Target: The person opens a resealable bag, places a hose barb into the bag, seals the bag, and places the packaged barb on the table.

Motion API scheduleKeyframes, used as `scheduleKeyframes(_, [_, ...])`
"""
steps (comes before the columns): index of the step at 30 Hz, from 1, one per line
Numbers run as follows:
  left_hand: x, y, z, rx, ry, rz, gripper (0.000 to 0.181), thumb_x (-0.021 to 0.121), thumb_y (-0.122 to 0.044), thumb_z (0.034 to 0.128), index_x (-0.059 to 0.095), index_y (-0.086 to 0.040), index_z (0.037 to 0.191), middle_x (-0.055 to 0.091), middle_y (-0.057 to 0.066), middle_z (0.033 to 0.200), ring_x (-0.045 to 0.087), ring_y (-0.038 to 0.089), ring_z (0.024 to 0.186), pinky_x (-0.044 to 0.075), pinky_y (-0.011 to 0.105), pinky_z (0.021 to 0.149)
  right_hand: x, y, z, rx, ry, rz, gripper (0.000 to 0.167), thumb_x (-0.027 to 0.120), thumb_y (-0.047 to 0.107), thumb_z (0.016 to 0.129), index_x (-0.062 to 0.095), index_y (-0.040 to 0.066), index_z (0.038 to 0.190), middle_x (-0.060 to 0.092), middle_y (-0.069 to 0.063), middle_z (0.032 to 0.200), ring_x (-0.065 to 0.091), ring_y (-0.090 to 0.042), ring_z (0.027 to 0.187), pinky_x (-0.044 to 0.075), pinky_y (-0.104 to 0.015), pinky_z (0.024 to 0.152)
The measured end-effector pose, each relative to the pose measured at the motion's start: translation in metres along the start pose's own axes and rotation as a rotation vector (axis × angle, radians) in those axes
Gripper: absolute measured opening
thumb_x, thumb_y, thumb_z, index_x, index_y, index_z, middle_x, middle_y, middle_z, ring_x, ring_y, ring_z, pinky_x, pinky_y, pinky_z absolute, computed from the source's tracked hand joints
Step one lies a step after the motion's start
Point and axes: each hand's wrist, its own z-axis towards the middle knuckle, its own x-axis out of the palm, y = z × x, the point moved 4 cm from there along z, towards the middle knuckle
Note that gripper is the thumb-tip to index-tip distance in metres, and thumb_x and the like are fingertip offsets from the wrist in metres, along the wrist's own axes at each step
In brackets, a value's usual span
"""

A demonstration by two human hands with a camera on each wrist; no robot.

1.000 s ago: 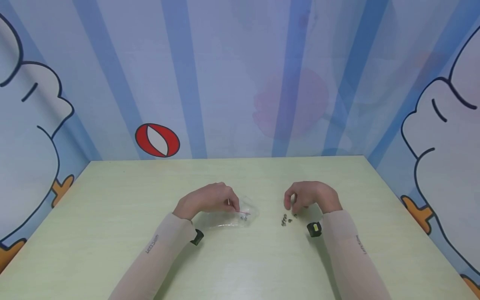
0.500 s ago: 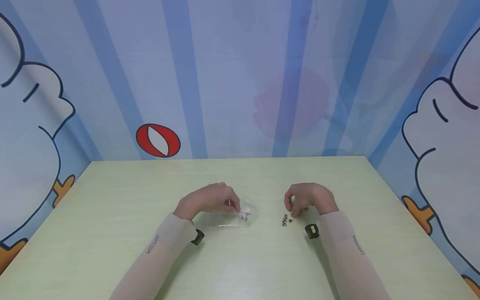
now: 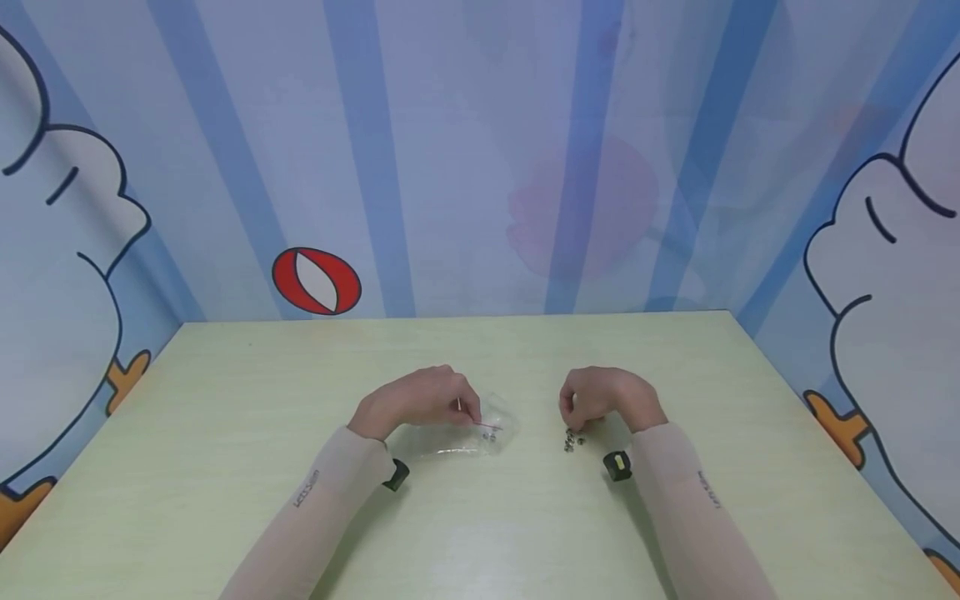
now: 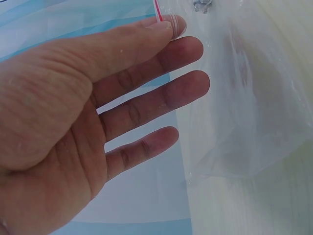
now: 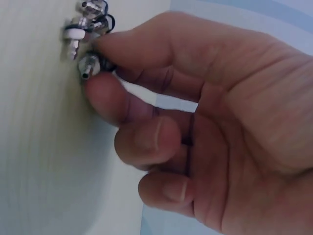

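Observation:
My left hand (image 3: 423, 396) pinches the red-lined zip edge of a clear plastic bag (image 3: 446, 442) between thumb and index finger. In the left wrist view the other fingers (image 4: 166, 98) are spread apart beside the hanging film of the bag (image 4: 254, 98). Small metal pieces (image 3: 490, 437) show inside it. At the right, my right hand (image 3: 607, 396) bends down over several small metal fittings (image 3: 569, 444) on the table. The right wrist view has a barbed metal fitting (image 5: 89, 66) between thumb and index finger, close to other fittings (image 5: 76, 34), one with a white ring.
The pale wooden table (image 3: 480, 533) runs back to a blue striped wall (image 3: 480, 167) printed with cartoon shapes. A single fitting (image 3: 581, 442) lies just beside the small group.
My right hand has moved slightly left, its fingertips now at the group of fittings. The stray fitting once visible under its fingers is hidden. My left hand and the bag stay in place.

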Motion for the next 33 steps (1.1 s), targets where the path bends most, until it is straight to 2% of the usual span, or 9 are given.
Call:
scheduleKeyframes(5, [0.000,0.000,0.000,0.013,-0.005,0.006,0.014,0.071,-0.008,0.0931,0.079,-0.016,0.101,0.074,-0.006,0.097,0.065,0.006,0.088,0.051,0.024,0.083,0.000,0.002,0.003,-0.062,0.016,0.028,0.013,0.064,0.005,0.085,0.069,0.012,0.076,0.065,0.002,0.071,0.043,-0.012,0.061,0.037,-0.029,0.062])
scheduleKeyframes(9, [0.000,0.000,0.000,0.017,-0.011,0.009,0.015,0.070,-0.007,0.0930,0.079,-0.017,0.100,0.073,-0.006,0.097,0.065,0.007,0.088,0.051,0.024,0.082,-0.002,0.005,0.006,-0.134,0.007,0.052,0.010,0.064,0.005,0.088,0.068,0.013,0.083,0.063,0.002,0.080,0.047,-0.013,0.067,0.039,-0.030,0.064])
scheduleKeyframes(15, [0.000,0.000,0.000,0.021,-0.010,0.008,0.015,0.071,-0.007,0.0928,0.079,-0.017,0.100,0.074,-0.006,0.096,0.064,0.006,0.086,0.051,0.024,0.082,-0.002,0.009,0.009,-0.142,-0.003,0.073,0.012,0.065,0.003,0.086,0.068,0.014,0.091,0.065,0.000,0.092,0.053,-0.015,0.076,0.043,-0.032,0.070])
scheduleKeyframes(24, [-0.001,0.001,0.000,0.008,-0.004,0.007,0.015,0.071,-0.007,0.0927,0.079,-0.017,0.100,0.074,-0.006,0.097,0.064,0.006,0.087,0.051,0.024,0.083,-0.004,0.019,0.012,-0.223,-0.054,0.028,0.011,0.064,0.004,0.091,0.069,0.014,0.092,0.065,0.001,0.092,0.057,-0.014,0.078,0.049,-0.031,0.072])
scheduleKeyframes(33, [0.000,0.002,0.002,0.021,-0.005,-0.013,0.013,0.072,-0.009,0.0923,0.079,-0.017,0.100,0.074,-0.006,0.095,0.064,0.004,0.084,0.051,0.024,0.081,-0.005,0.027,0.012,-0.324,-0.085,0.091,0.011,0.063,0.002,0.091,0.070,0.011,0.094,0.064,0.004,0.085,0.054,-0.015,0.073,0.046,-0.029,0.066])
